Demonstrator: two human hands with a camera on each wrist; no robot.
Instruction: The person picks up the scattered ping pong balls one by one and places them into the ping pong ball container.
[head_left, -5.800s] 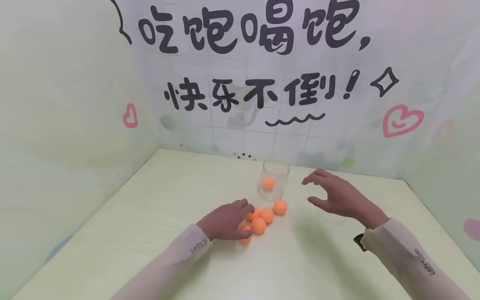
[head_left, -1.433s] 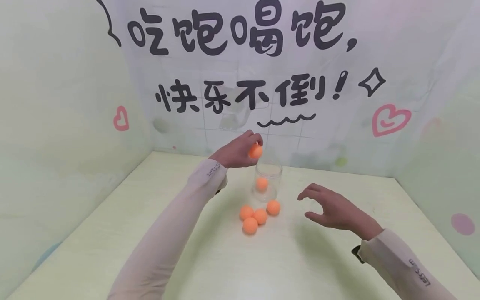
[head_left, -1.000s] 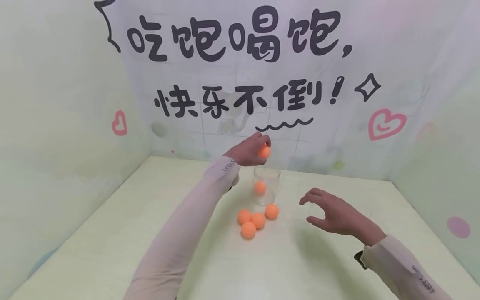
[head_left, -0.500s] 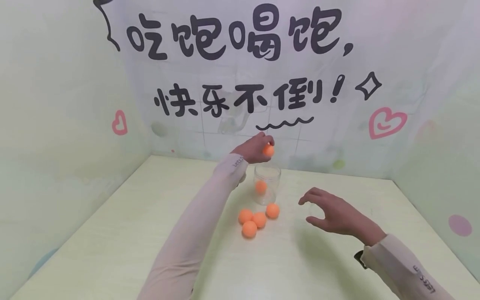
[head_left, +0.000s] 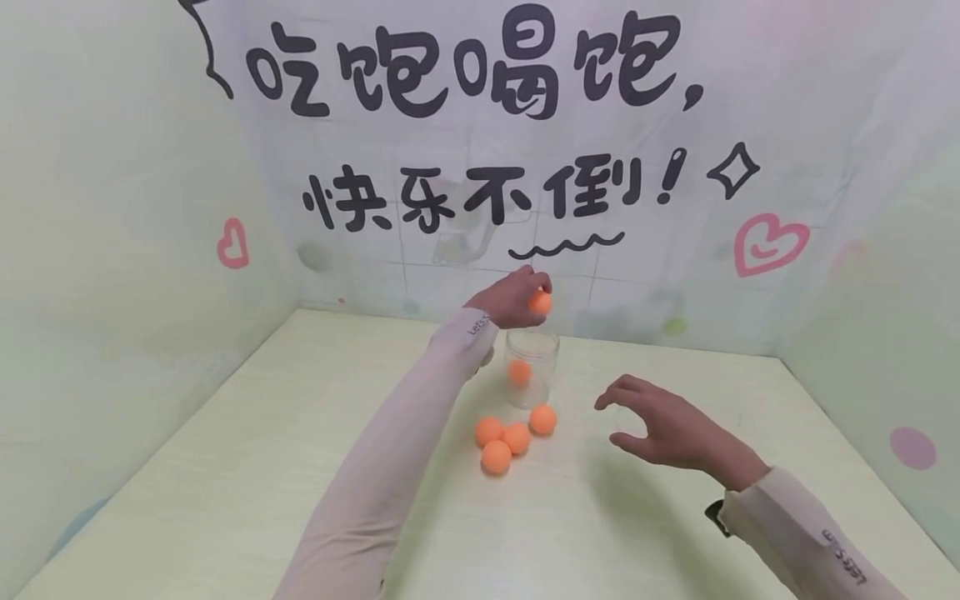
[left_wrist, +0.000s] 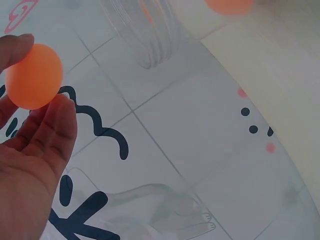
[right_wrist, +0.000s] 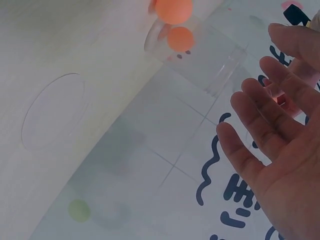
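My left hand (head_left: pixel 510 296) pinches an orange ping-pong ball (head_left: pixel 541 302) between thumb and fingers, just above the mouth of a clear jar (head_left: pixel 543 379). The left wrist view shows the held ball (left_wrist: pixel 35 76) at the fingertips, apart from the jar's rim (left_wrist: pixel 147 62). Inside the upright jar, one orange ball (head_left: pixel 519 372) sits low down. Several more loose balls (head_left: pixel 496 457) lie on the table in front of it. To the right of the jar, my right hand (head_left: pixel 667 425) hovers with fingers apart and loosely bent, holding nothing.
A thin clear disc (right_wrist: pixel 55 112) lies flat on the pale table (head_left: pixel 315 417), by the right hand. Behind the jar rises a printed wall sheet (head_left: pixel 420 275) with black lettering. Pale walls close in the table on the left and right.
My left hand has taken a ball from the loose group and lifted it to the jar. Over the last second it shifted slightly right, above the mouth. The right hand has stayed nearly still.
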